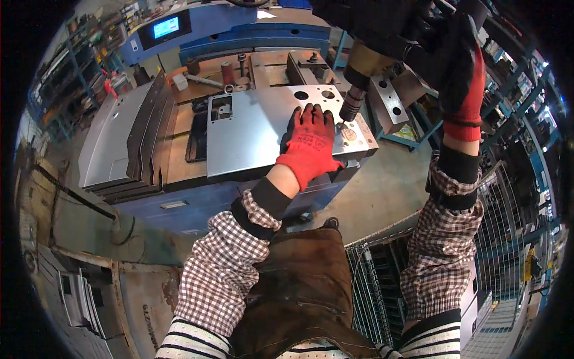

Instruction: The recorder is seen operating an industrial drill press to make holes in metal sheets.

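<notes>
A silver sheet-metal panel (251, 134) with round holes and a square cutout lies flat on the workbench. My left hand (309, 140), in a red and black glove, presses on its right part with fingers spread and flat. Just right of those fingers, the spindle (353, 105) of a tapping or drilling machine comes down over the panel's right end, its tip close to the holes. High at the right, my right hand (465, 84), gloved alike, is raised beside the dark machine head (382, 27). Its fingers wrap round a black handle (473, 11), partly lost in shadow.
Stacked bent metal panels (122, 137) stand at the bench's left. Behind the panel are a hammer (200, 79), clamps and bolts. A metal block with holes (388, 105) sits right of the spindle. A lit screen (166, 27) is at the back; a wire rack (373, 293) stands low right.
</notes>
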